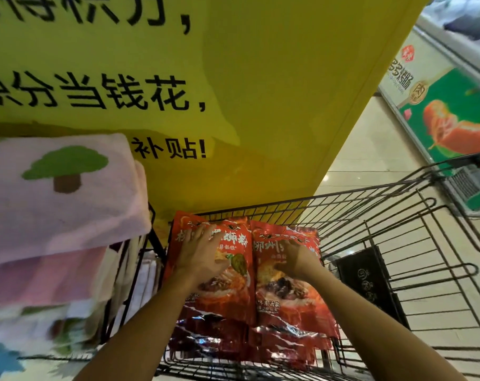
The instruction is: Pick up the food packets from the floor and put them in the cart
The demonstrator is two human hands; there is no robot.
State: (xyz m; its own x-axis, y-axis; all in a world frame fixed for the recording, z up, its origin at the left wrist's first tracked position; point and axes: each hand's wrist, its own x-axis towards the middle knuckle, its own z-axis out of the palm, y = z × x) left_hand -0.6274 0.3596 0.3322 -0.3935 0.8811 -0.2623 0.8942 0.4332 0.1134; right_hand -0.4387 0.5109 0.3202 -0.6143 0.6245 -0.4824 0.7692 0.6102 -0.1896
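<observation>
Left hand (pixel 200 255) and right hand (pixel 295 259), grip wide, press glossy packets (pixel 228 301) in wire cart (pixel 403 243).

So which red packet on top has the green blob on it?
The left top packet, under the left hand. A green patch shows beside that hand; the right top packet, under the right hand, shows only red, orange and brown.

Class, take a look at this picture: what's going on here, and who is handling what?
A person reaches into a wire shopping cart, both hands on the red food packets stacked inside. The left hand lies flat, fingers spread, on the top left packet; the right hand rests on the top right packet beside it. The lower packets show underneath. Folded pink towels sit to the left.
</observation>
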